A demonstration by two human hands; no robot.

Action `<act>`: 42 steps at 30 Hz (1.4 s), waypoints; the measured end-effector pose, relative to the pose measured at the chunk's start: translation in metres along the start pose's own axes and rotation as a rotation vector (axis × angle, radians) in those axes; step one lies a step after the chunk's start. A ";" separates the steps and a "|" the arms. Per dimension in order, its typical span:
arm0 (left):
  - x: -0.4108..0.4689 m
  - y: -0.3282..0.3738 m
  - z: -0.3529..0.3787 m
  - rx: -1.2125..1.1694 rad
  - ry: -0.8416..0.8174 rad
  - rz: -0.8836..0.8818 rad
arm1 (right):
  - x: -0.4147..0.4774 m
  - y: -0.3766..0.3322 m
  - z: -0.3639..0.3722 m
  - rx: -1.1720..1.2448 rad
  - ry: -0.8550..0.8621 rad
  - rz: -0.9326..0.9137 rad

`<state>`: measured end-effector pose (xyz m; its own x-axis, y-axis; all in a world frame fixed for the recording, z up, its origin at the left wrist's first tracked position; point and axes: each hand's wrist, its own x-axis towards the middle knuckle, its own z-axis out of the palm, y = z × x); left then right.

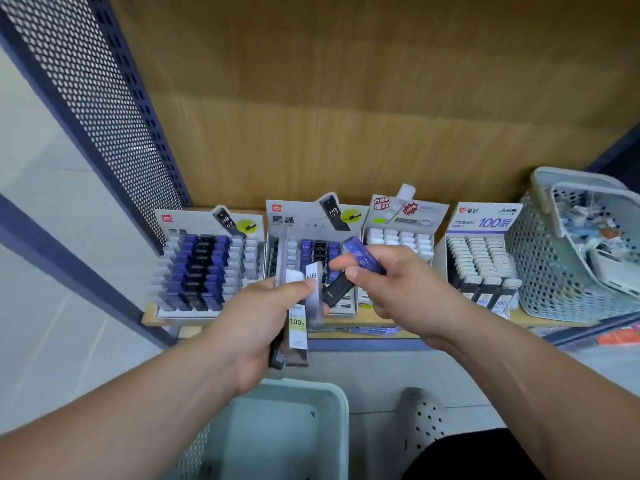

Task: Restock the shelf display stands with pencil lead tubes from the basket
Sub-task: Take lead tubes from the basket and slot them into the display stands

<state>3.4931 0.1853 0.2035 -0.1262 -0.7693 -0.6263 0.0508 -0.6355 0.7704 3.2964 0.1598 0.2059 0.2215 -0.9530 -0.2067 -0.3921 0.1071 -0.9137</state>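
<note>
- Left hand [256, 327]: grip curled round a bundle of lead tubes [298, 327], upright, in front of the shelf [166, 318].
- Right hand [398, 289]: grip pinching purple tube [360, 259]; black tube [337, 289] sticks out just below.
- Four display stands [311, 216] on shelf, mostly stocked.
- Basket [332, 410] under the hands.

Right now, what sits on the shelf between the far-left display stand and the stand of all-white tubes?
In the head view, a second HB 07 display stand of blue, black and white tubes.
</note>
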 end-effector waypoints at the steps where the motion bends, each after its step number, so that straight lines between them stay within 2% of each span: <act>1: 0.002 0.001 0.000 0.011 -0.004 -0.004 | 0.005 0.002 -0.001 0.009 0.009 -0.012; 6: 0.022 0.000 -0.005 -0.001 0.025 -0.054 | 0.037 0.021 -0.014 0.042 0.192 0.036; 9: 0.030 -0.003 -0.013 0.012 0.053 -0.070 | 0.052 0.037 -0.023 -0.024 0.278 0.094; 18: 0.042 -0.004 -0.035 -0.041 0.057 -0.097 | 0.079 0.073 -0.024 -0.380 0.310 0.125; 25: 0.041 -0.003 -0.031 -0.069 0.042 -0.088 | 0.089 0.090 -0.013 -0.640 0.233 0.117; 42: 0.045 -0.009 -0.043 -0.003 0.051 -0.076 | 0.100 0.096 0.002 -0.652 0.195 0.112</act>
<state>3.5301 0.1540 0.1634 -0.0796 -0.7212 -0.6881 0.0462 -0.6922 0.7202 3.2827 0.0748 0.0973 0.0076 -0.9863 -0.1649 -0.8736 0.0737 -0.4810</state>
